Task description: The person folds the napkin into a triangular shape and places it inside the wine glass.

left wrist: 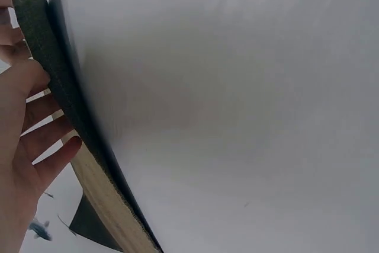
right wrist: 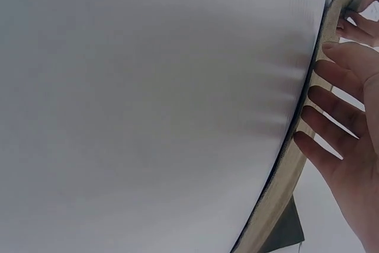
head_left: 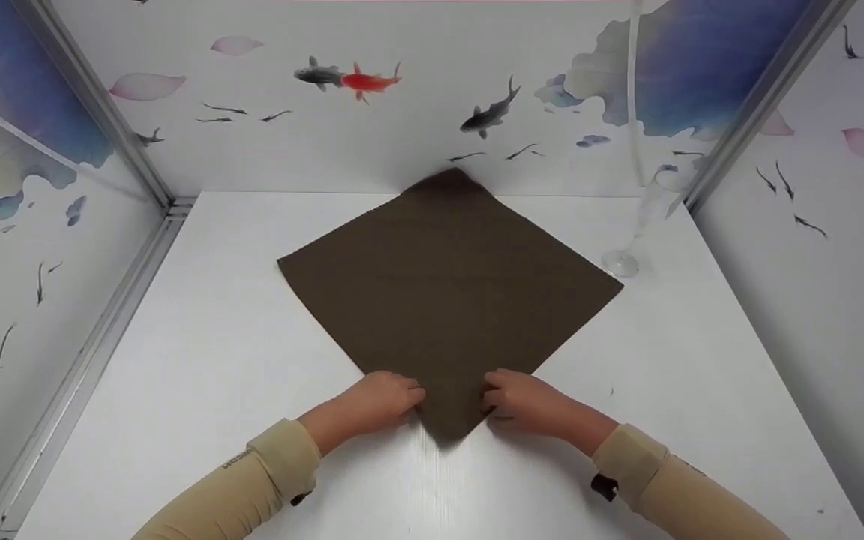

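Observation:
A square brown cloth (head_left: 451,285) lies turned like a diamond on the white table. Its far corner bends up against the back wall. At its near left edge my left hand (head_left: 387,397) pinches the cloth, the thumb overlapping the dark border (left wrist: 65,75) in the left wrist view. Opposite it, my right hand (head_left: 526,401) holds the near right edge. In the right wrist view its fingertips (right wrist: 314,93) meet the pale strip of cloth along that edge. Between both hands the near corner points toward me.
A tall clear glass (head_left: 649,214) stands at the right rear, its base close to the cloth's right corner. White panels painted with fish enclose the table (head_left: 199,315) at the back, left and right.

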`<state>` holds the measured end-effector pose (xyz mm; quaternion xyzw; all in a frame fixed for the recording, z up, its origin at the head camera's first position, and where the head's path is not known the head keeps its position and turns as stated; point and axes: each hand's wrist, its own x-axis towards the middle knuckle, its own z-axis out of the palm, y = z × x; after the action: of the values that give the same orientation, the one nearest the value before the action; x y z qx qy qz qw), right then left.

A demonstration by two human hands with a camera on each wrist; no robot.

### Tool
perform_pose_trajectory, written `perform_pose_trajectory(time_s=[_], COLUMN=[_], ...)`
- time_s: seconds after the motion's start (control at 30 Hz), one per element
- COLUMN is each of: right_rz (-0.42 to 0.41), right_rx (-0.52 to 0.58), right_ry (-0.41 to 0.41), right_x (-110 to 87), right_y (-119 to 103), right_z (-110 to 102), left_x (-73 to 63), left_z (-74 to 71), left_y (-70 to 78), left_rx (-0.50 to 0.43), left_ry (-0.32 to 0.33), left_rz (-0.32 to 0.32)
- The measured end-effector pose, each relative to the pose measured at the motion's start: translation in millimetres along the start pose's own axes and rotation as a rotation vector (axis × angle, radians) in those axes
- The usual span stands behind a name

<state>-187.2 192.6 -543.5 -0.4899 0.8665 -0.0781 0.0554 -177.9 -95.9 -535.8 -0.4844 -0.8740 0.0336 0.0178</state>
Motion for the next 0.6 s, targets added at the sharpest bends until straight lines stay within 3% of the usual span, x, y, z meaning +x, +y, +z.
perform_pose_trajectory(time_s=[0.17,0.37,0.6], right_rz=[0.012,-0.029,-0.078], right_rx=[0.024,0.053,0.104], right_ry=[0.014,0.056,0.070], right_x=[-0.4,-1.9,-3.1], right_y=[-0.1,-0.6,-1.3], right_z=[0.8,4.7,5.8], left_x=[2.2,4.2,2.9], left_z=[-1.4,0.1,-2.1], left_y=[-4.6,-10.0,-13.5], left_rx=[-0.216,-0.349,-0.577], left_ry=[-0.007,0.018,0.012], left_rz=[-0.103,-0.170,-0.332])
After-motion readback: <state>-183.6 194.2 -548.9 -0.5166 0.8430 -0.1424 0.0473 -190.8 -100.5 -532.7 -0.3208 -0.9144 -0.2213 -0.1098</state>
